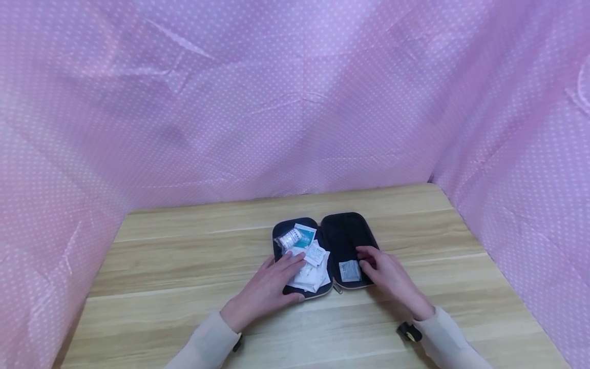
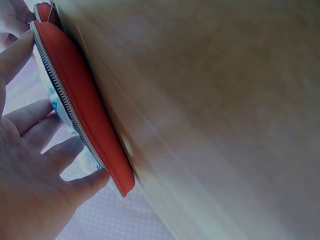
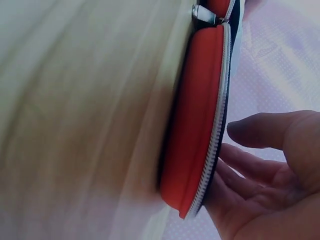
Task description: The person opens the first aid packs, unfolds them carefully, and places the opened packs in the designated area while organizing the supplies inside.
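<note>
A small zippered case [image 1: 338,236] lies unfolded on the table, black inside and red outside. My left hand [image 1: 267,287] rests with spread fingers over the left half, touching its rim and the white packets [image 1: 311,277] there. Above those packets lie a clear-wrapped white roll [image 1: 290,238] and a teal-and-white sachet [image 1: 306,237]. In the lower part of the right half sits a pale blue-white packet [image 1: 350,271]. My right hand [image 1: 392,274] reaches over that half's right edge, its thumb apart from the fingers in the right wrist view. Its fingertips are partly hidden by the case wall.
The case stands on a light wood-grain table [image 1: 184,246]. Pink dotted cloth [image 1: 295,102] hangs behind and at both sides. A metal zipper pull [image 3: 204,14] sticks out at the case's near edge. A black strap piece [image 1: 409,332] shows at the right wrist.
</note>
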Available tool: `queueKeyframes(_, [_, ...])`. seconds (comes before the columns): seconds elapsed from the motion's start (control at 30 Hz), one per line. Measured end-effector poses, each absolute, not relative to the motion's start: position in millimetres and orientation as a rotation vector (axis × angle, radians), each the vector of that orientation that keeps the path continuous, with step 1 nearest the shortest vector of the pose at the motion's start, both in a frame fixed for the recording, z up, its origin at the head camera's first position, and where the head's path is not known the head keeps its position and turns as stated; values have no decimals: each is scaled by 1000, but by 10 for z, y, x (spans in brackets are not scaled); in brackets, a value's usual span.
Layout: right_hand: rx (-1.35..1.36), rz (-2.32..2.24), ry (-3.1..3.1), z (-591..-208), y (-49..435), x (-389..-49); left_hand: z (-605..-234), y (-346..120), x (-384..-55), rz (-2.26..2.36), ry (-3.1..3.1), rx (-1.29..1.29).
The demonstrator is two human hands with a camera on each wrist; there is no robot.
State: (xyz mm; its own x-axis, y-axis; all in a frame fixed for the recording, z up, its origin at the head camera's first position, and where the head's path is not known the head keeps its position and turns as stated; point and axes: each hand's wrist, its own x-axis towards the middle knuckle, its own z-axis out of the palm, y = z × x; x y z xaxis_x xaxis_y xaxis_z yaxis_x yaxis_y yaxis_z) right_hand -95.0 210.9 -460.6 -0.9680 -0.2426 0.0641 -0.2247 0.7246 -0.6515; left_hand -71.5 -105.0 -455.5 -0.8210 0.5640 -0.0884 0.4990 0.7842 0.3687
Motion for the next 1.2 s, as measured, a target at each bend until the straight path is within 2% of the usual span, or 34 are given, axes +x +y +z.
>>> queueKeyframes(0.93, [-599, -1102, 2877, -4367, 1573, -1221, -4544, -1097, -696, 514, 2820, 900])
queueKeyframes(1.2, [-733, -1082, 2769, -4400, 1502, -1297, -4545, -1176, -655, 503, 2836, 811])
